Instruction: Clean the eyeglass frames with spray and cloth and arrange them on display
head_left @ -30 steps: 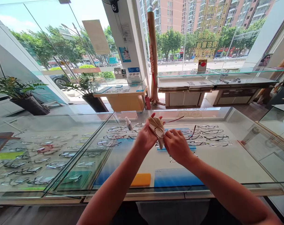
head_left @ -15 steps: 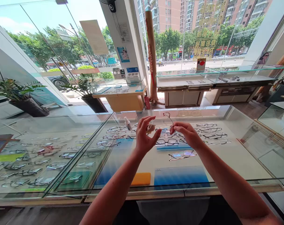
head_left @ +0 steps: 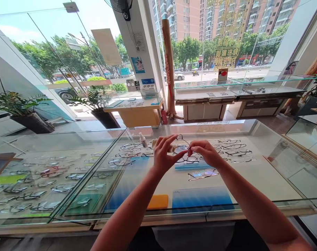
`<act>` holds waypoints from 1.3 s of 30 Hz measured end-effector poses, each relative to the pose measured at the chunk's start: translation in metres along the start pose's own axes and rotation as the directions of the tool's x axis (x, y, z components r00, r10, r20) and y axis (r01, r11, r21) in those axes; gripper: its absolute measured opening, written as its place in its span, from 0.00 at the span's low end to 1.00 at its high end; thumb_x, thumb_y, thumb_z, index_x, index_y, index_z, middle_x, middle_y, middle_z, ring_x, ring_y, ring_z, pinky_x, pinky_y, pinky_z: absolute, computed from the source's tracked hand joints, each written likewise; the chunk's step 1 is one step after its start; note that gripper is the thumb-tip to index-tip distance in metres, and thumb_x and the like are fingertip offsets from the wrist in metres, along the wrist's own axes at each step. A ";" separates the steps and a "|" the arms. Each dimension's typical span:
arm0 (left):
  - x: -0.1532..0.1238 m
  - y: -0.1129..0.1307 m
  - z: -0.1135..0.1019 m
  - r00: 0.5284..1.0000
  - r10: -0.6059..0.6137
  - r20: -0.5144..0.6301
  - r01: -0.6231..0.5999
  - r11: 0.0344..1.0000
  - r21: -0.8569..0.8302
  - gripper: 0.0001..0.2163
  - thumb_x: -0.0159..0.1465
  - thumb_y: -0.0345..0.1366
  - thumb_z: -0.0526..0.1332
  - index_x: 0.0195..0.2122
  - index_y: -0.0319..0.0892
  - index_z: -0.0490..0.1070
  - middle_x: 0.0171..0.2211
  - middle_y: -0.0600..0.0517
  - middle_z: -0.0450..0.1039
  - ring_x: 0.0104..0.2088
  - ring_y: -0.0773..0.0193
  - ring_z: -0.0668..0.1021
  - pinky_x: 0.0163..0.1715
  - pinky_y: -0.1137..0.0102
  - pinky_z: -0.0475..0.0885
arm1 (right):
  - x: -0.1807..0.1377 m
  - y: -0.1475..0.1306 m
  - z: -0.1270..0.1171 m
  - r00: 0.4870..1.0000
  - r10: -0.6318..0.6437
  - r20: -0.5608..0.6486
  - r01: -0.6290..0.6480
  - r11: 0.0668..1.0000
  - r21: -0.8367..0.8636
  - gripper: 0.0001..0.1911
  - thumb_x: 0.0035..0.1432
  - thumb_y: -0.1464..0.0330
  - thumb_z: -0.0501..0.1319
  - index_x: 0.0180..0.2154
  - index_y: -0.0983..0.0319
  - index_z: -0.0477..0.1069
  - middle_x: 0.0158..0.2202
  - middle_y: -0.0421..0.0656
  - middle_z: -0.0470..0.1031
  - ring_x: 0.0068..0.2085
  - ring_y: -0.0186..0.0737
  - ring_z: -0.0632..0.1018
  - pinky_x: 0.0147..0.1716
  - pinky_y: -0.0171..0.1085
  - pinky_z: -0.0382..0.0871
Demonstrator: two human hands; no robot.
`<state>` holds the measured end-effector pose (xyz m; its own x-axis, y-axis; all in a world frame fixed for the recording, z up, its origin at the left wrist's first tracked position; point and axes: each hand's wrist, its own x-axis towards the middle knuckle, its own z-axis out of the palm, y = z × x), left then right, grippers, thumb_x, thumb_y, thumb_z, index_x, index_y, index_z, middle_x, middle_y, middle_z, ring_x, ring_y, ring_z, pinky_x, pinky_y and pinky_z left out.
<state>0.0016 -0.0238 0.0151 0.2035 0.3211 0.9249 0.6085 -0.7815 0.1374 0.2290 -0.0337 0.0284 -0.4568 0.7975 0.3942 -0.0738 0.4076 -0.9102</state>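
Note:
Over a glass display counter (head_left: pixel 252 125) I hold a thin dark pair of glasses (head_left: pixel 183 143) between both hands. My left hand (head_left: pixel 164 155) pinches its left side with thumb and fingers, and a beige cloth (head_left: pixel 171 149) shows just behind those fingers. My right hand (head_left: pixel 206 152) pinches the right side of the frame. Rows of glasses (head_left: pixel 234 146) lie on the shelf under the glass, and one loose pair (head_left: pixel 202 173) lies right below my hands.
A small spray bottle (head_left: pixel 143 139) stands on the counter left of my hands. An orange pad (head_left: pixel 157 201) and a blue card (head_left: pixel 200 198) lie inside the case near me. Another glass case (head_left: pixel 43 167) adjoins on the left. Potted plants (head_left: pixel 22 108) and more counters stand beyond.
One second ago both hands rubbed the glasses with the beige cloth. The hands then parted, the right lifting the frame, and now both pinch the glasses with the cloth behind the left fingers.

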 end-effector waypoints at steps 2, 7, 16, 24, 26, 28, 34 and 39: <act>0.001 -0.001 0.000 0.999 0.035 -0.014 -0.035 0.999 0.026 0.28 0.62 0.52 0.76 0.60 0.47 0.75 0.51 0.44 0.84 0.46 0.53 0.83 0.46 0.58 0.78 | 0.000 0.000 0.001 0.999 -0.035 -0.026 0.034 0.998 -0.059 0.14 0.66 0.65 0.60 0.30 0.60 0.80 0.31 0.42 0.80 0.36 0.43 0.78 0.42 0.42 0.69; 0.001 -0.008 0.002 0.993 0.094 -0.066 -0.090 0.994 0.063 0.25 0.62 0.52 0.76 0.56 0.46 0.78 0.51 0.43 0.85 0.43 0.54 0.85 0.45 0.59 0.78 | 0.000 -0.001 0.005 0.972 -0.206 -0.115 0.165 0.941 -0.295 0.14 0.68 0.67 0.59 0.31 0.59 0.81 0.33 0.43 0.82 0.39 0.44 0.79 0.47 0.45 0.70; -0.007 -0.020 0.004 0.995 0.079 -0.064 -0.073 0.993 0.090 0.21 0.61 0.52 0.76 0.51 0.50 0.83 0.51 0.43 0.86 0.38 0.53 0.85 0.41 0.58 0.78 | -0.001 0.007 0.011 0.915 -0.382 -0.128 0.229 0.755 -0.615 0.19 0.75 0.61 0.56 0.33 0.57 0.79 0.35 0.43 0.83 0.40 0.45 0.78 0.50 0.48 0.67; 0.003 -0.015 -0.001 0.978 0.154 -0.138 -0.141 0.985 0.099 0.21 0.58 0.51 0.78 0.50 0.51 0.83 0.50 0.44 0.86 0.36 0.53 0.84 0.39 0.59 0.75 | -0.002 -0.016 0.015 0.909 -0.384 -0.161 0.170 0.697 -0.697 0.23 0.78 0.61 0.53 0.33 0.58 0.80 0.33 0.43 0.83 0.39 0.44 0.78 0.50 0.48 0.64; 0.017 -0.011 -0.007 0.969 0.176 -0.176 -0.163 0.983 0.088 0.21 0.58 0.52 0.78 0.49 0.51 0.83 0.48 0.45 0.87 0.36 0.54 0.84 0.39 0.59 0.75 | 0.000 -0.036 0.012 0.912 -0.392 -0.119 0.214 0.705 -0.676 0.22 0.76 0.64 0.54 0.32 0.58 0.81 0.33 0.43 0.84 0.38 0.43 0.79 0.52 0.49 0.65; 0.035 -0.008 -0.015 0.967 0.171 -0.190 -0.162 0.985 0.060 0.22 0.58 0.55 0.78 0.48 0.51 0.82 0.47 0.46 0.87 0.37 0.54 0.83 0.40 0.59 0.75 | 0.003 -0.061 0.007 0.921 -0.377 -0.100 0.242 0.752 -0.613 0.19 0.73 0.67 0.57 0.30 0.57 0.82 0.32 0.41 0.85 0.37 0.42 0.80 0.54 0.50 0.66; 0.103 0.008 -0.037 0.905 0.311 -0.292 -0.260 0.945 0.201 0.22 0.58 0.59 0.75 0.48 0.54 0.81 0.45 0.51 0.87 0.37 0.55 0.83 0.40 0.59 0.77 | 0.015 -0.133 -0.006 0.926 -0.333 -0.174 0.252 0.894 -0.370 0.09 0.64 0.63 0.69 0.31 0.56 0.83 0.31 0.39 0.85 0.35 0.41 0.82 0.47 0.47 0.75; 0.136 0.032 -0.047 0.802 0.295 -0.519 -0.220 0.954 0.203 0.25 0.57 0.57 0.77 0.50 0.51 0.80 0.45 0.50 0.86 0.40 0.54 0.83 0.41 0.58 0.77 | 0.015 -0.155 0.000 0.600 -0.687 -0.410 0.409 0.704 -0.581 0.07 0.67 0.60 0.65 0.42 0.56 0.78 0.45 0.43 0.83 0.51 0.46 0.82 0.55 0.49 0.76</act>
<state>0.0126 -0.0302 0.1615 -0.0551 -0.2510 0.9664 0.6911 -0.7081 -0.1445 0.2336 -0.0844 0.1754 0.1400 0.3806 0.9141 0.2765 0.8714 -0.4052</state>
